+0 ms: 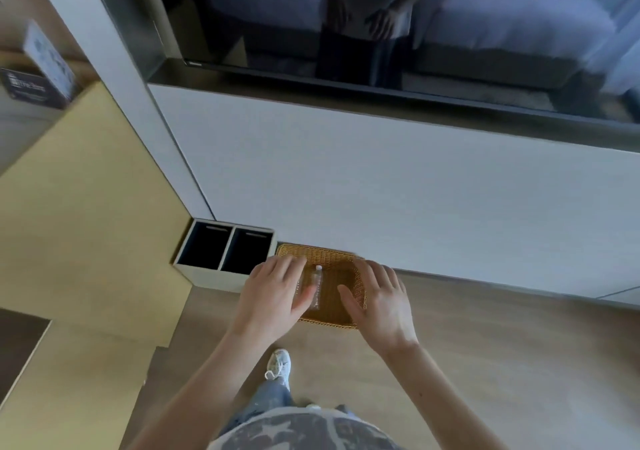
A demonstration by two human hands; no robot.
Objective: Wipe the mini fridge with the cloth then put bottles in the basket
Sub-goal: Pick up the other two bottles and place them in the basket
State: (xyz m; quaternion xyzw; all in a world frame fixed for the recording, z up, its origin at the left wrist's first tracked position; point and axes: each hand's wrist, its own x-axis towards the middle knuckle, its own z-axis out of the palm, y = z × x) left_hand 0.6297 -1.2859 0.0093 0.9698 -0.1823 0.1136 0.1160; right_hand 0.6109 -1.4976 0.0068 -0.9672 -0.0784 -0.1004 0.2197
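Yellow-tan cabinet panel [86, 207] fills the far left, with a dark printed box [41, 68] above it, too blurred to read. Right of that, a white two-compartment bin [207, 276] stands on the floor, both compartments dark inside, its right side just beside the basket.

My left hand [273, 293] is over the left edge of the basket. Fingers straight and slightly spread, palm down, gripping nothing. The thumb lies along the left side of the bottle in this view; contact with it: cannot tell. Below, one pale sneaker [278, 366] and a jeans leg.

Task object: one clear plastic bottle [317, 288] lies on its side inside the basket, left of centre, white cap [318, 267] pointing toward the wall.

The woven brown basket [332, 252] sits on the floor, far rim against the base of the white wall panel [381, 190]. The right half of its bottom is bare weave.

My right hand [381, 297] is over the basket's right rim. Fingers apart and extended, thumb angled inward over the weave, holding nothing. Whether it rests on the rim or is above it: cannot tell.

Wood-look floor [502, 345] runs on to the right. A dark television screen [485, 34] spans the wall above the white panel.
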